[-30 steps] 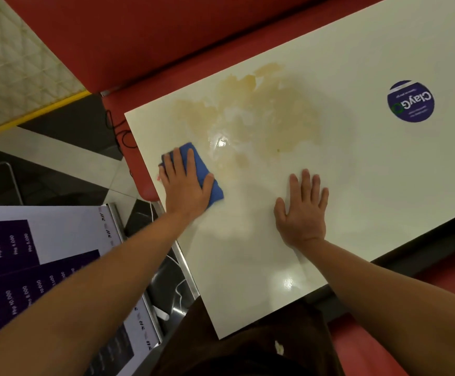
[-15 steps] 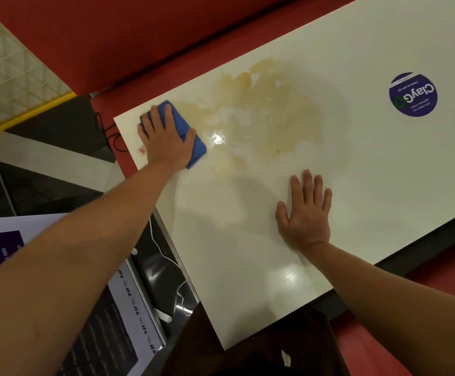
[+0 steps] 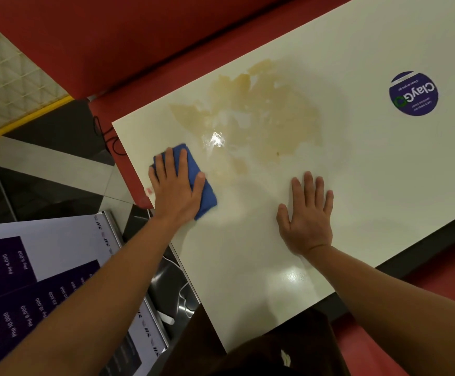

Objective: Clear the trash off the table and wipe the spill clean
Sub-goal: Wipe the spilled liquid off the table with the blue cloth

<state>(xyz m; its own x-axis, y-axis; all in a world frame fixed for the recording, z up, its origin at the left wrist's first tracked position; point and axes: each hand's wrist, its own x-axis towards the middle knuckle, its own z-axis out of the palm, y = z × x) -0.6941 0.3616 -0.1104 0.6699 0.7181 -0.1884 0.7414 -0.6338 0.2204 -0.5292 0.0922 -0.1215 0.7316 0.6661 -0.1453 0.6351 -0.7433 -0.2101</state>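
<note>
A brownish spill (image 3: pixel 264 118) spreads over the far middle of the white table (image 3: pixel 383 172). My left hand (image 3: pixel 176 188) presses flat on a folded blue cloth (image 3: pixel 200 183) near the table's left edge, just short of the spill's near-left fringe. Its fingers lie straight over the cloth. My right hand (image 3: pixel 306 215) rests flat on the bare tabletop, fingers spread, below the spill and apart from it. No trash shows on the table.
A round purple sticker (image 3: pixel 413 93) sits at the table's far right. Red bench seating (image 3: pixel 139 42) runs behind and left of the table. A white and purple price sign (image 3: pixel 39 272) stands at the lower left beside the table's edge.
My left hand slid the blue cloth from the near left up to the far left corner, then back down toward me. My right hand stayed planted.
</note>
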